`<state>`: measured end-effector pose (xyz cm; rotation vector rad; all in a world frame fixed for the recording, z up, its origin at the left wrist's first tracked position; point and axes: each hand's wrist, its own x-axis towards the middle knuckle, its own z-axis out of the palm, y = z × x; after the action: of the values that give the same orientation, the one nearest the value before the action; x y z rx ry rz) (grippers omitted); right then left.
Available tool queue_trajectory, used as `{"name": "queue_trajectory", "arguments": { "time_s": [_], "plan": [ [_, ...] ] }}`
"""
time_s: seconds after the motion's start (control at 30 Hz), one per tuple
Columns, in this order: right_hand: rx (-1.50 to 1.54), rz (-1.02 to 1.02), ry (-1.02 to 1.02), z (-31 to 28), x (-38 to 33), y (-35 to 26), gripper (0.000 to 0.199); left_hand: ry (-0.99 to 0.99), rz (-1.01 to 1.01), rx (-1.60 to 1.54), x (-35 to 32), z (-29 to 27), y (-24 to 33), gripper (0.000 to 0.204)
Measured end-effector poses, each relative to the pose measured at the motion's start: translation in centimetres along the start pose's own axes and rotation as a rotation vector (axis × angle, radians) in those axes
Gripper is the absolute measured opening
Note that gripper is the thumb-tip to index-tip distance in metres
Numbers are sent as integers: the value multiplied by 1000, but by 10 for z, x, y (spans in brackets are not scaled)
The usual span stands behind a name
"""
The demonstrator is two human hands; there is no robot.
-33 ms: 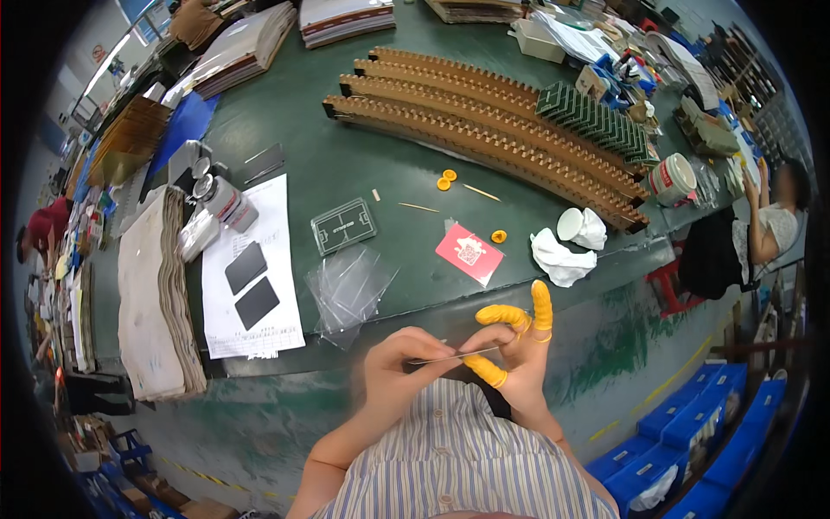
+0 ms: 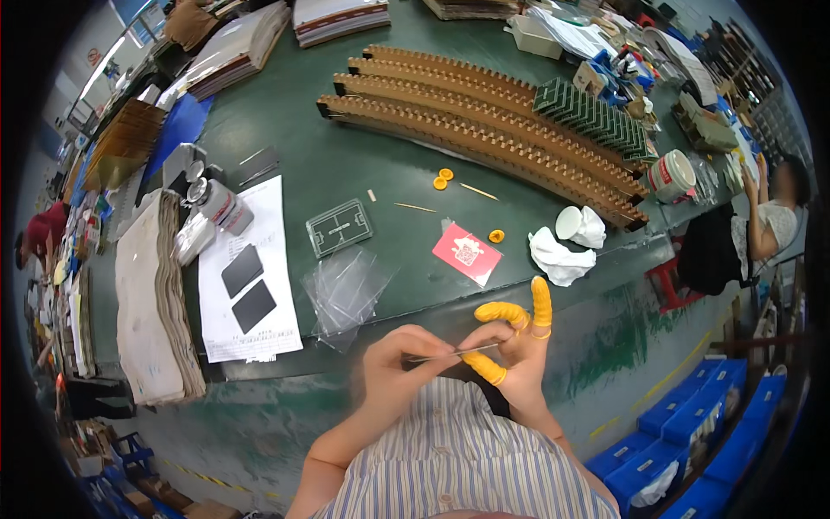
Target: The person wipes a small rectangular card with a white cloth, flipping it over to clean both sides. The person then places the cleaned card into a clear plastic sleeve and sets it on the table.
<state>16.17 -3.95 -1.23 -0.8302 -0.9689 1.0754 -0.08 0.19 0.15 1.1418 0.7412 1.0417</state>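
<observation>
I hold a thin, flat clear piece edge-on between my two hands, close in front of my chest and just near of the green table's near edge. Seen this way it is only a slim line, so I cannot tell its outline. Its long axis runs left to right, tilted slightly up toward the right.

My left hand is closed in a narrow pinch on the left end, thumb and fingertips pressed together on it. My right hand meets the right end: the thumb in a yellow finger cot sits under the piece, a second cotted finger curls over it, and a third stands up, free of it. So both hands are on it, neither one nearer, and the piece bridges the short gap between them.

On the table just beyond my left hand lies a loose heap of clear plastic sleeves, and left of that a white printed sheet with two dark rectangles on it. A small green-framed tray sits farther out. To the right of it lie a red card and crumpled white cloth. Long brown slotted racks curve across the far side. Another person sits at the far right.
</observation>
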Motion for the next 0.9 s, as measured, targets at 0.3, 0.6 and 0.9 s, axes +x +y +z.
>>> {"name": "queue_trajectory", "arguments": {
  "time_s": [0.3, 0.6, 0.9],
  "plan": [
    [152, 17, 24, -20, 31, 13, 98, 37, -26, 172, 38, 3, -16, 16],
    [-1446, -237, 54, -65, 82, 13, 49, 284, 166, 5, 43, -13, -40, 21],
    [-1553, -205, -42, -60, 96, 19, 42, 253, 305, 72, 44, -21, -53, 27]
  ]
}}
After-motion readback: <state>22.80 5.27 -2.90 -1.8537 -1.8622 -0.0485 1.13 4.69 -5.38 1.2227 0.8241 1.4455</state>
